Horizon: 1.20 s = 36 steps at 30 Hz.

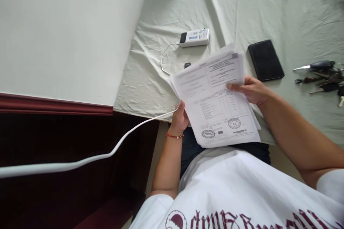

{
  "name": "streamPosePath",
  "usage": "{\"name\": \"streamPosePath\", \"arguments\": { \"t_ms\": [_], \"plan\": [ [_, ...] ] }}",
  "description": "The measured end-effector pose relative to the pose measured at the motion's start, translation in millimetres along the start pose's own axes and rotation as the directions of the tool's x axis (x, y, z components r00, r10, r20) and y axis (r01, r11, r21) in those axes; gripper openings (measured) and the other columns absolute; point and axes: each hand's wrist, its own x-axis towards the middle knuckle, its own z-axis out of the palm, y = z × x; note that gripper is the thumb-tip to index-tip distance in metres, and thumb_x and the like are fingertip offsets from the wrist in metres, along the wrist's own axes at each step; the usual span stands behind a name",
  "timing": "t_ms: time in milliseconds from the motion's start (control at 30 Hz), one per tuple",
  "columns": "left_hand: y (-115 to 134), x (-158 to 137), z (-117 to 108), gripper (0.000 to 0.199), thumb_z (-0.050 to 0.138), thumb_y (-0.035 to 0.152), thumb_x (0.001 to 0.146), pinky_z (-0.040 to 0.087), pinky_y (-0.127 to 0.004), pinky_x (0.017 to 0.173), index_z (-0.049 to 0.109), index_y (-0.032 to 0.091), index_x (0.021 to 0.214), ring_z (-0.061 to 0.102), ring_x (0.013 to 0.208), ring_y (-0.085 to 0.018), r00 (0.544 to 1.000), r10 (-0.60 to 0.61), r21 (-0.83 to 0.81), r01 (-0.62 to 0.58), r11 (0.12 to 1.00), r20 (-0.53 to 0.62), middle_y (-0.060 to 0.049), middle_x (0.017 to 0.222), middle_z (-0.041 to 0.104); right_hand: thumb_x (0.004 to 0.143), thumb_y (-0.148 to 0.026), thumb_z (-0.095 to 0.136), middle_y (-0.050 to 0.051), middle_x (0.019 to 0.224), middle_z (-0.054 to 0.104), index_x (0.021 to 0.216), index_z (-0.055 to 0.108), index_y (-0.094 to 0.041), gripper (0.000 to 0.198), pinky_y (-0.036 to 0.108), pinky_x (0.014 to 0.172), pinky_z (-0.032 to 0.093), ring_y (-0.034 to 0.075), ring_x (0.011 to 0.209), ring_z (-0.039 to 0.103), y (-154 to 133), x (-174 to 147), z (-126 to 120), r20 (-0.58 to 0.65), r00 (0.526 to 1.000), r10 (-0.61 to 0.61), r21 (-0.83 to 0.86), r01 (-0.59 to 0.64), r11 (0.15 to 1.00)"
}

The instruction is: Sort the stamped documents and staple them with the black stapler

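Note:
A loose stack of printed paper sheets [215, 103] is held over the table's near edge, its top page bearing small text and round and oval stamps. My left hand [180, 116] grips the stack's left edge, its fingers hidden beneath the paper. On the right edge, my right hand [249, 88] pinches the sheets with the thumb on top and the other fingers underneath. A white cable [120, 143] passes at my left thumb; whether that hand also holds it I cannot tell. The sheets are slightly fanned, and lower pages show at the edges.
Beyond the papers lies a white power bank [195, 38] with a cable plugged in. A small black object [187, 65] is partly covered by the stack. To the right are a black phone or tablet [266, 60] and a bunch of keys [326, 77]. A wrinkled pale green cloth [303, 10] covers the table.

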Motion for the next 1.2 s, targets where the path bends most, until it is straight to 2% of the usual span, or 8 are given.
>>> {"name": "streamPosePath", "arguments": {
  "t_ms": [167, 300, 400, 567, 700, 867, 1067, 1200],
  "plan": [
    [14.0, -2.2, -17.8, 0.076, 0.054, 0.093, 0.088, 0.064, -0.050, 0.103, 0.084, 0.023, 0.089, 0.080, 0.117, -0.034, 0.993, 0.059, 0.016, -0.058, 0.998, -0.099, -0.012, 0.099, 0.086, 0.077, -0.038, 0.100, 0.006, 0.121, 0.084, 0.104, 0.088, -0.029, 0.030, 0.048, 0.102, 0.067, 0.029, 0.107, 0.081, -20.7, 1.2, -2.4, -0.185, 0.940, -0.286, 0.046, 0.299, 0.953],
    [29.4, -6.2, -13.1, 0.083, 0.046, 0.096, 0.089, 0.063, -0.046, 0.107, 0.084, 0.027, 0.115, 0.074, 0.131, -0.032, 0.967, 0.207, 0.055, -0.201, 0.978, -0.150, -0.012, 0.128, 0.082, 0.076, -0.041, 0.100, 0.005, 0.124, 0.084, 0.104, 0.089, -0.032, 0.031, 0.053, 0.109, 0.062, 0.034, 0.125, 0.076, -53.2, 3.5, 5.0, -0.214, 0.827, -0.519, -0.058, 0.520, 0.852],
    [45.5, -6.1, 6.4, 0.082, 0.055, 0.096, 0.084, 0.057, -0.045, 0.116, 0.074, 0.037, 0.138, 0.058, 0.152, -0.034, 0.942, 0.315, 0.085, -0.306, 0.948, -0.118, -0.009, 0.154, 0.068, 0.074, -0.042, 0.101, 0.003, 0.120, 0.085, 0.103, 0.089, -0.032, 0.033, 0.053, 0.117, 0.056, 0.036, 0.138, 0.069, -80.8, 4.0, 18.4, -0.155, 0.749, -0.644, -0.113, 0.634, 0.765],
    [76.6, 4.2, 29.7, 0.084, 0.094, 0.073, 0.068, 0.046, -0.052, 0.127, 0.070, 0.036, 0.139, 0.042, 0.164, -0.040, 0.871, 0.489, 0.164, -0.476, 0.864, -0.049, -0.009, 0.154, 0.062, 0.080, -0.043, 0.097, -0.001, 0.125, 0.083, 0.106, 0.086, -0.035, 0.030, 0.049, 0.117, 0.056, 0.032, 0.129, 0.073, -110.3, 1.9, 40.3, -0.051, 0.693, -0.719, -0.174, 0.703, 0.690],
    [88.1, 14.0, 24.7, 0.086, 0.103, 0.066, 0.057, 0.054, -0.054, 0.120, 0.074, 0.027, 0.129, 0.056, 0.151, -0.042, 0.818, 0.575, 0.221, -0.558, 0.800, -0.017, -0.012, 0.135, 0.072, 0.080, -0.053, 0.095, 0.000, 0.129, 0.081, 0.111, 0.083, -0.033, 0.038, 0.049, 0.117, 0.058, 0.033, 0.131, 0.072, -111.5, -4.2, 42.2, -0.017, 0.700, -0.714, -0.264, 0.685, 0.679],
    [69.4, 24.3, 14.4, 0.077, 0.108, 0.050, 0.054, 0.055, -0.054, 0.121, 0.078, 0.022, 0.120, 0.064, 0.143, -0.041, 0.859, 0.511, 0.275, -0.491, 0.826, -0.001, -0.013, 0.121, 0.079, 0.086, -0.050, 0.090, 0.008, 0.126, 0.081, 0.113, 0.081, -0.027, 0.036, 0.049, 0.118, 0.057, 0.031, 0.127, 0.071, -88.6, 1.8, 17.3, 0.218, 0.816, -0.535, -0.414, 0.573, 0.707],
    [65.1, 26.8, 18.9, 0.066, 0.103, 0.055, 0.063, 0.050, -0.056, 0.126, 0.080, 0.020, 0.114, 0.070, 0.135, -0.038, 0.854, 0.470, 0.446, -0.519, 0.729, 0.224, -0.015, 0.124, 0.081, 0.072, -0.045, 0.100, 0.005, 0.137, 0.078, 0.119, 0.079, -0.032, 0.053, 0.055, 0.122, 0.053, 0.038, 0.140, 0.064, -74.7, 12.9, 5.8, 0.172, 0.891, -0.420, -0.400, 0.453, 0.797],
    [65.7, 28.2, 12.4, 0.074, 0.095, 0.066, 0.070, 0.052, -0.056, 0.123, 0.075, 0.021, 0.125, 0.068, 0.137, -0.037, 0.824, 0.507, 0.498, -0.560, 0.662, 0.252, -0.015, 0.129, 0.079, 0.069, -0.045, 0.101, 0.003, 0.134, 0.079, 0.120, 0.080, -0.035, 0.056, 0.055, 0.128, 0.049, 0.039, 0.148, 0.058, -80.9, 11.5, 9.9, 0.173, 0.899, -0.402, -0.365, 0.438, 0.822]
  ]
}}
